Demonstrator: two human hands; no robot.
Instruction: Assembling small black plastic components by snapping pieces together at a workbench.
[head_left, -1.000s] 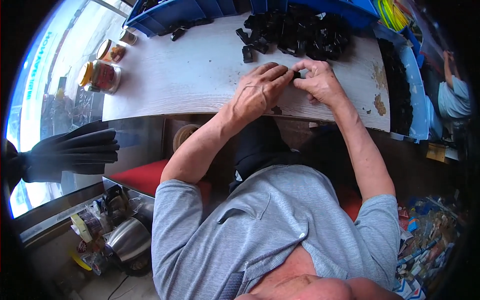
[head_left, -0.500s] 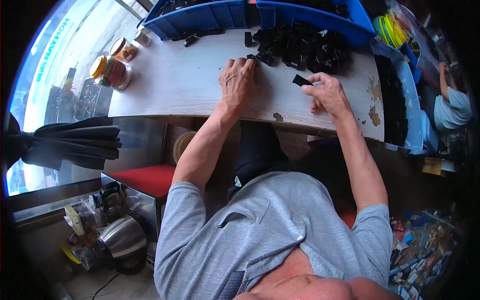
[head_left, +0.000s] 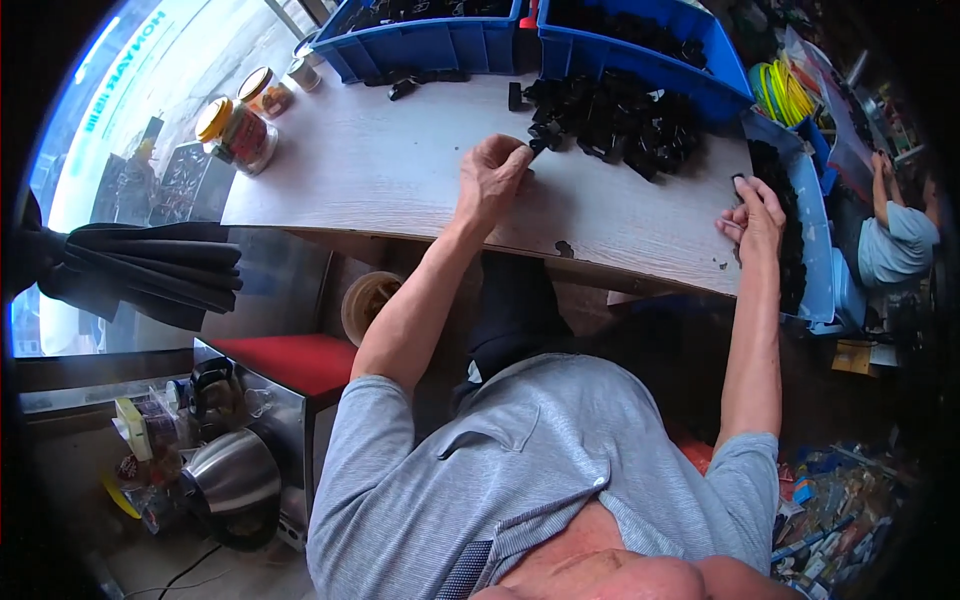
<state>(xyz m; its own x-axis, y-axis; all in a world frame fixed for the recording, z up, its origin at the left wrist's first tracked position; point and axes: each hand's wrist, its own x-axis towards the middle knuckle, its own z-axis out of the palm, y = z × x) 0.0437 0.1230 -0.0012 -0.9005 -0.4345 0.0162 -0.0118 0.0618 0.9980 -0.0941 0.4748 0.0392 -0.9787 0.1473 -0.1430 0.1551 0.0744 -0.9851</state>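
- Fingers [head_left: 515, 160] of your left hand [head_left: 492, 178] are curled narrow at the near edge of the pile of black parts [head_left: 618, 118]; whether they pinch a piece you cannot tell from here.
- Your right hand [head_left: 755, 215] sits well apart, at the desk's right end, with its fingers closed on a small black part [head_left: 738, 181] just beside the blue side tray [head_left: 812, 235] of dark pieces.
- Between your two hands the pale wooden desk [head_left: 380, 170] lies bare up to its front edge, and a wide bare stretch runs left of your left hand toward the jars [head_left: 238, 125].
- Two blue bins [head_left: 440, 40] line the far edge, right behind the pile, so room is tight there.
- Beyond the desk's right end another person [head_left: 895, 235] sits at work.
- Below the desk to your left stand a red-topped stool [head_left: 290, 358] and a steel kettle [head_left: 230, 480].
- Both your forearms reach up from the lower edge, the left bent inward, the right nearly straight.
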